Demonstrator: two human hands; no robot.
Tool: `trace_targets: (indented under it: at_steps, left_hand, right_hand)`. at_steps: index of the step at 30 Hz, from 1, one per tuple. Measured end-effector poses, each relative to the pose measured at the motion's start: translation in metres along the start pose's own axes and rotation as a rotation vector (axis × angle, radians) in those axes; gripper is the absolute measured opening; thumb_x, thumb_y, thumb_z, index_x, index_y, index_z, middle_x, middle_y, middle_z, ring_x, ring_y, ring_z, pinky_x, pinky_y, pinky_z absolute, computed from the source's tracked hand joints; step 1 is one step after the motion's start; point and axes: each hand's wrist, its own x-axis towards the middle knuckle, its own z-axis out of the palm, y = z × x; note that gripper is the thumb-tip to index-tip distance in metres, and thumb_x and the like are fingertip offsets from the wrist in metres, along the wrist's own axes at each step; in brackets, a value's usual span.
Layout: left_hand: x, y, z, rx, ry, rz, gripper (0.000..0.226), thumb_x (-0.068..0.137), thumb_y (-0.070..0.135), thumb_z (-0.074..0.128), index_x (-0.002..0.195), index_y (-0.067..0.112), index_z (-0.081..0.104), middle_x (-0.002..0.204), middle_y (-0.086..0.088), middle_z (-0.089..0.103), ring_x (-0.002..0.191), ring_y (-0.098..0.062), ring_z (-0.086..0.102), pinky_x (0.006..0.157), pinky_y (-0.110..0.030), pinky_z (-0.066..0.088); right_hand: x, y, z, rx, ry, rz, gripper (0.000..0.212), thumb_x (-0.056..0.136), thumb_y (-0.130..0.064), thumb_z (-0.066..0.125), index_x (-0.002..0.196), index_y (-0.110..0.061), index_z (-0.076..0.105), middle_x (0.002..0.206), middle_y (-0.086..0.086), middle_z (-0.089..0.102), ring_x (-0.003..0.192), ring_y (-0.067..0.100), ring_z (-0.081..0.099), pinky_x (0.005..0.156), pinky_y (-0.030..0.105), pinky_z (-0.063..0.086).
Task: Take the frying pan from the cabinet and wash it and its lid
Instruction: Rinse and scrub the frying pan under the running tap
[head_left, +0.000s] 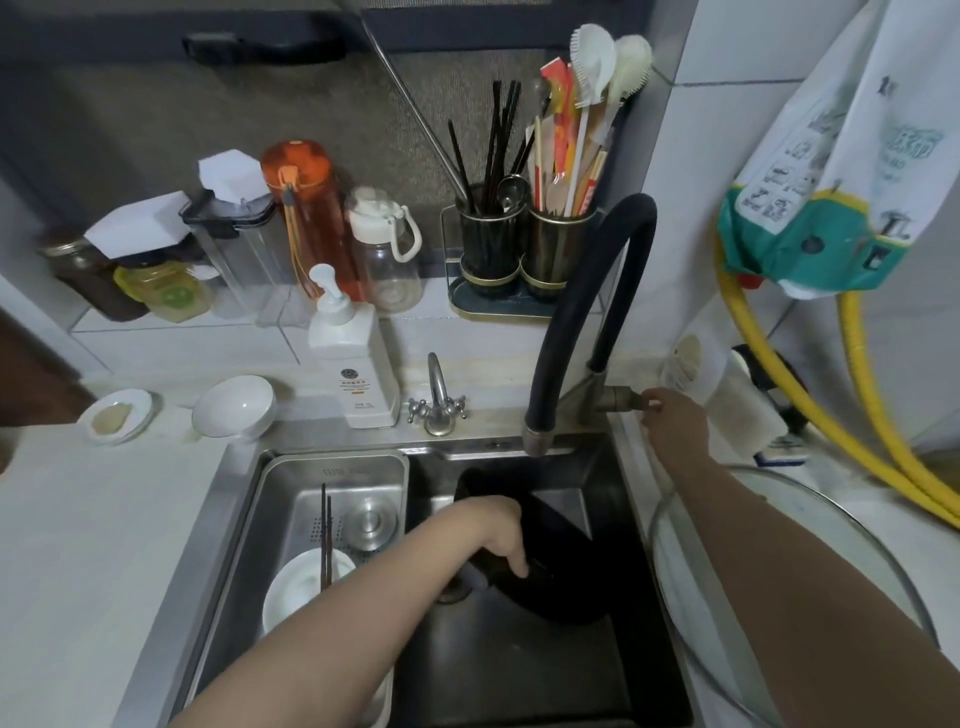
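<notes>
Left hand (501, 535) is reaching down into the sink (519, 670), fingers curled over the rim of the black frying pan (550, 566), gripping it. Pan is sitting tilted in the basin, under the black faucet spout (582, 322). Right hand (675, 421) is stretching to the faucet handle (631, 399) at the sink's back right corner, fingertips pinching it. Glass lid (779, 587) is lying on the counter right of the sink, partly under the right forearm. Steel drain basket (332, 499) is sitting in the sink's left side, holding a white bowl (301, 587) with chopsticks (325, 535) across it. Soap pump bottle (350, 358) is standing behind the sink.
</notes>
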Motion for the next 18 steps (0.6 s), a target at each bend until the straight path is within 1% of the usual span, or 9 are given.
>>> trace_targets:
  at_steps: [2,3,7,11,13,15,16,17,18]
  left_hand:
    - [-0.003,0.012,-0.01,-0.011,-0.025,-0.025,0.055,0.077,0.024,0.076,0.124,0.004,0.058,0.127,-0.01,0.06,0.105,-0.027,0.062,0.045,-0.024,0.052]
    - [-0.005,0.016,-0.013,-0.012,-0.024,-0.037,0.055,0.077,0.023,0.075,0.126,0.005,0.059,0.128,-0.009,0.059,0.107,-0.027,0.061,0.037,-0.02,0.048]
    - [-0.006,0.018,-0.015,-0.056,-0.036,-0.074,0.053,0.078,0.02,0.075,0.126,0.004,0.058,0.13,-0.012,0.057,0.111,-0.03,0.06,0.042,-0.021,0.049]
    - [0.0,0.011,-0.015,-0.122,-0.034,-0.062,0.05,0.074,0.02,0.077,0.119,0.003,0.063,0.123,-0.014,0.061,0.099,-0.025,0.063,0.027,-0.016,0.042]
    - [0.007,0.009,-0.019,-0.093,-0.016,-0.028,0.049,0.071,0.026,0.078,0.114,0.005,0.066,0.116,-0.012,0.064,0.102,-0.024,0.067,0.031,-0.011,0.043]
    - [0.007,0.008,-0.021,-0.114,0.001,-0.019,0.048,0.072,0.028,0.078,0.113,0.006,0.067,0.11,-0.008,0.065,0.099,-0.024,0.067,0.036,-0.016,0.049]
    - [0.007,0.009,-0.025,-0.123,0.005,-0.008,0.048,0.073,0.03,0.077,0.113,0.005,0.067,0.11,-0.007,0.066,0.099,-0.024,0.067,0.047,-0.022,0.056]
    - [0.007,0.007,-0.022,-0.133,0.009,0.0,0.048,0.074,0.032,0.076,0.113,0.005,0.068,0.113,-0.008,0.068,0.101,-0.024,0.066,0.064,-0.027,0.058]
    - [0.007,0.007,-0.025,-0.143,0.032,0.009,0.048,0.074,0.034,0.075,0.113,0.006,0.069,0.115,-0.009,0.069,0.103,-0.024,0.066,0.076,-0.029,0.054]
  right_hand:
    - [0.005,0.003,0.001,0.067,-0.007,0.069,0.03,0.087,0.001,0.05,0.113,-0.007,0.063,0.108,0.02,0.067,0.097,0.035,0.063,0.089,0.043,0.051]
    - [0.008,0.004,0.001,0.097,-0.007,0.097,0.029,0.088,0.001,0.049,0.111,-0.007,0.064,0.106,0.019,0.068,0.094,0.033,0.064,0.086,0.04,0.053]
    - [0.013,0.004,0.001,0.068,0.003,0.083,0.023,0.087,-0.001,0.052,0.104,-0.005,0.066,0.1,0.018,0.069,0.09,0.03,0.064,0.075,0.028,0.044]
    - [0.015,0.008,0.001,0.018,0.005,0.072,0.025,0.085,0.0,0.055,0.108,-0.002,0.066,0.103,0.02,0.069,0.097,0.033,0.062,0.076,0.027,0.041]
    - [0.017,0.007,0.0,0.01,0.009,0.069,0.025,0.085,0.001,0.055,0.108,-0.003,0.066,0.103,0.02,0.069,0.097,0.034,0.063,0.081,0.033,0.047]
    - [0.016,0.007,0.0,-0.003,0.014,0.061,0.024,0.085,0.001,0.056,0.105,-0.004,0.066,0.102,0.019,0.069,0.095,0.034,0.063,0.083,0.038,0.05]
    - [0.017,0.006,-0.001,-0.019,0.008,0.048,0.023,0.084,0.001,0.056,0.104,-0.005,0.066,0.1,0.018,0.069,0.093,0.034,0.063,0.082,0.038,0.051]
    - [0.015,0.01,0.001,-0.035,-0.005,0.043,0.022,0.085,0.001,0.055,0.102,-0.006,0.065,0.098,0.017,0.069,0.092,0.034,0.063,0.081,0.039,0.051]
    - [0.017,0.01,0.0,-0.042,-0.001,0.034,0.021,0.085,0.002,0.054,0.101,-0.006,0.065,0.097,0.017,0.069,0.091,0.034,0.063,0.081,0.04,0.051]
